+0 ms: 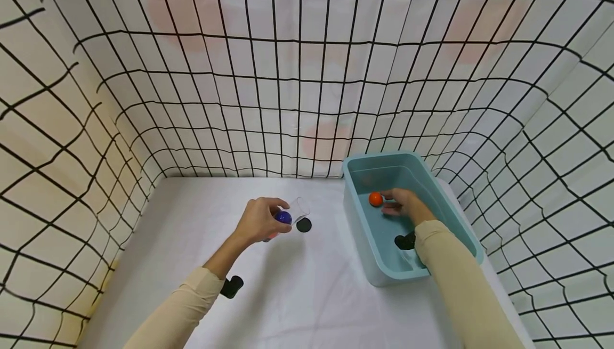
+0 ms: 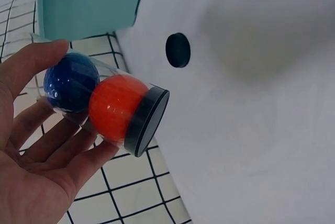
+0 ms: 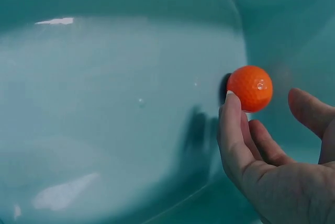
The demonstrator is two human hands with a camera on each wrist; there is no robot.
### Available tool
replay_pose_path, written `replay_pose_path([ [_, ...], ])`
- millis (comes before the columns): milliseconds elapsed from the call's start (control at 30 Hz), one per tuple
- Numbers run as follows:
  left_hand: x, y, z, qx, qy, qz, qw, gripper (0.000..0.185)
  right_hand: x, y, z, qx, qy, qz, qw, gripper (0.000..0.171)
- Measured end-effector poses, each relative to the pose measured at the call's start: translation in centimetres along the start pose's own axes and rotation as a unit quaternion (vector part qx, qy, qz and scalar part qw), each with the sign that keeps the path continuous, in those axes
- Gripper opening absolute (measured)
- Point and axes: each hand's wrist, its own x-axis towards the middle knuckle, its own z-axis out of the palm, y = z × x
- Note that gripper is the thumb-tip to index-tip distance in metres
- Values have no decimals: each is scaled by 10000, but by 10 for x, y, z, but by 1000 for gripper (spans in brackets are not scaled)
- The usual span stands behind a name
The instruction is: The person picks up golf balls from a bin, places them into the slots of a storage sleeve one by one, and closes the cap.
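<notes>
Long, plain beige sleeves [image 1: 464, 285] with a small, rounded black device [image 1: 232, 287] beside each cuff [image 1: 206, 279]

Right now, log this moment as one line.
left hand: holds tube, blue ball, orange ball inside | right hand: in bin, by loose ball | cap: on table

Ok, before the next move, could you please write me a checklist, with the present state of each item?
1. Clear tube gripped by left hand: ok.
2. Blue ball and red-orange ball inside it: ok.
3. Black cap on one tube end: ok.
4. Loose cap fitted: not ok, lies on table.
5. Orange ball gripped by right hand: not ok, thumb apart.
6. Right fingers touching that ball: cannot tell.
</notes>
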Motion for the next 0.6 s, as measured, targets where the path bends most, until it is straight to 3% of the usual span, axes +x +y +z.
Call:
replay_pose_path([
  [200, -2, -1, -1, -43, -19, -47, 10000, 38, 13, 3, 4, 102, 27, 140, 9998, 58],
  [333, -2, -2, -3, -21, -7, -42, 10000, 38, 17, 4, 6, 443, 50, 244, 9987, 54],
  [600, -2, -4, -4, 23, 12, 16, 10000, 38, 16, 6, 9, 1233, -170, 381, 9915, 22],
])
